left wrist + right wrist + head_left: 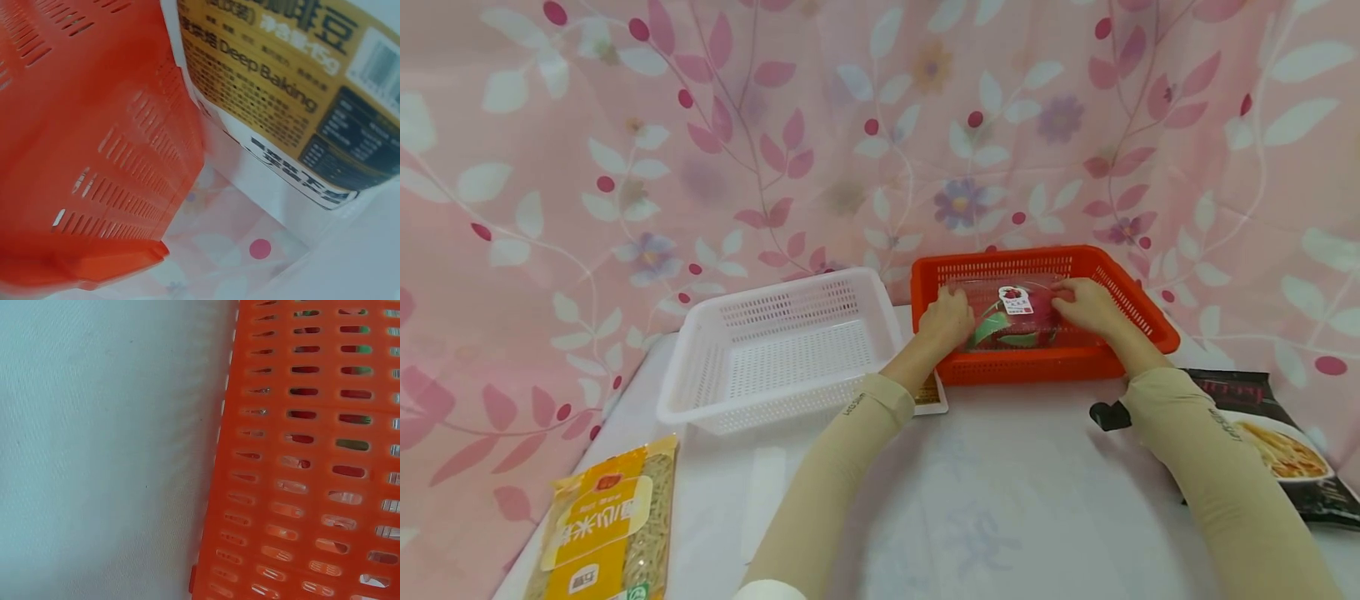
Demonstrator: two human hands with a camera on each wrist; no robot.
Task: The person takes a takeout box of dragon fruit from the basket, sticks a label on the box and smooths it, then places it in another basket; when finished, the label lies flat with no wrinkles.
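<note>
A clear plastic package (1018, 321) with red and green on it and a white label lies inside the orange-red basket (1037, 367). My left hand (951, 318) holds its left edge with bent fingers. At the opposite edge, my right hand (1088, 307) pinches the plastic between thumb and fingers. Neither hand shows in the wrist views. The left wrist view has the basket's slotted wall (100, 125) beside a brown and white coffee bean pouch (269, 81). Through the slots of the basket wall (281, 487) in the right wrist view, bits of red and green appear.
A white slotted basket (801, 354) stands left of the orange-red one. A yellow bag of noodles (606, 525) lies at the front left. A black food packet (1262, 417) lies at the right, partly behind my right sleeve. A floral curtain (850, 125) hangs behind the table.
</note>
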